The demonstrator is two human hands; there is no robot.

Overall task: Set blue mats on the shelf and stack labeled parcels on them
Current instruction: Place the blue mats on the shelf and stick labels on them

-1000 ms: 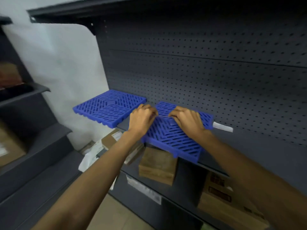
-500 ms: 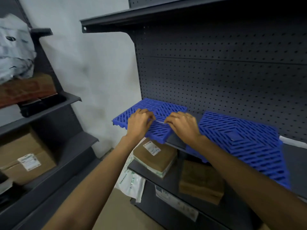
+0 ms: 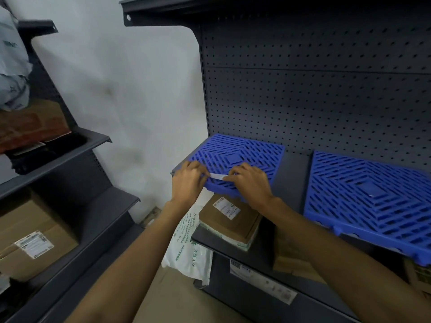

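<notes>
Two blue mats on the dark shelf (image 3: pixel 293 183). Left mat (image 3: pixel 235 159) sits at the shelf's left end, against the pegboard back panel (image 3: pixel 314 89); its front edge hangs slightly past the shelf lip. Right mat (image 3: pixel 370 199) lies apart from it, bare shelf strip between them, front edge also overhanging.

Both hands are at the front edge of the left mat. Left hand (image 3: pixel 187 183) is at the mat's front-left corner, fingers curled, pinching one end of a small white strip (image 3: pixel 218 176) (label or tape, cannot tell). Right hand (image 3: pixel 250 183) rests over the mat's front edge, fingers bent, pinching the strip's other end. The strip spans between the two hands, lying right on the mat's front rim.

Parcels: a flat brown parcel (image 3: pixel 229 217) with a white label on the lower shelf, directly below the hands. A white plastic mailer bag (image 3: pixel 189 248) hangs off that shelf's left end. Another brown box (image 3: pixel 291 257) lies partly hidden behind the right forearm. A cardboard box (image 3: pixel 30 241) with a label is on the separate rack to the left.
</notes>
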